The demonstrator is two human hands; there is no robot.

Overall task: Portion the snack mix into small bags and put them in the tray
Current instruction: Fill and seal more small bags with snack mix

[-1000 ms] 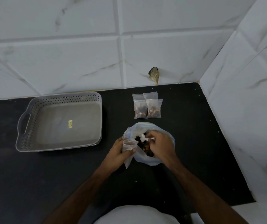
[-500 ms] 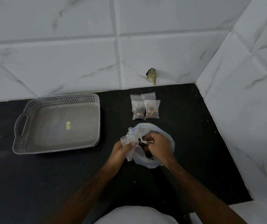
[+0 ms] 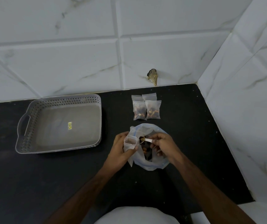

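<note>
While the left hand (image 3: 119, 152) grips a small bag (image 3: 130, 143) open, the right hand (image 3: 163, 147) pinches a spoon (image 3: 146, 140) — over the big bag (image 3: 150, 164).

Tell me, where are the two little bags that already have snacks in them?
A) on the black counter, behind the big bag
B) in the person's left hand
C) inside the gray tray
A: the two filled small bags lie side by side on the black counter, beyond the big bag, while the gray tray holds none of them.
</note>
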